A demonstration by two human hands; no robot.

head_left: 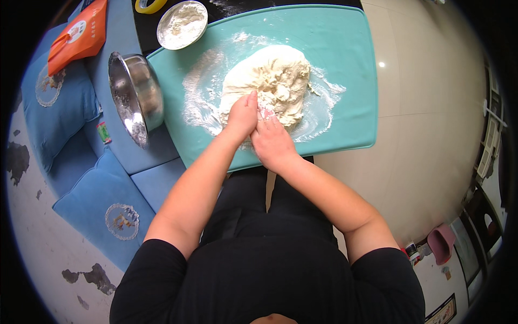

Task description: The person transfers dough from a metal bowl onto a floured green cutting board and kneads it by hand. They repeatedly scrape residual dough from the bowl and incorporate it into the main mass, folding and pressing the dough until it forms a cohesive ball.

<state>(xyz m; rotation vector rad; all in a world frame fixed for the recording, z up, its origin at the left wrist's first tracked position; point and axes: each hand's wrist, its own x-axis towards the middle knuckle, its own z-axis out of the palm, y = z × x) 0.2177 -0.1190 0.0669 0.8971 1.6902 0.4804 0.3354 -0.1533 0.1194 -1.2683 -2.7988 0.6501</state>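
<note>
A large, pale, lumpy mass of dough (237,81) lies on a turquoise mat (345,65), with white flour scattered around it. My left hand (243,116) is at the dough's near edge, seen from its side with straightened fingers; part of it is hidden. Right beside it, my right hand (273,141) points its stretched fingers toward the dough, and its fingertips are dusted with flour. The two hands touch or nearly touch. Neither shows anything held. Whether the fingertips press into the dough or hover just above it, I cannot tell.
A bowl of flour (182,26) stands at the mat's far left corner. Left of the mat a steel basin (145,89) tips on its side on a blue sofa (116,140) with cushions (102,208). An orange bag (81,40) and a yellow tape roll (151,6) are farther back.
</note>
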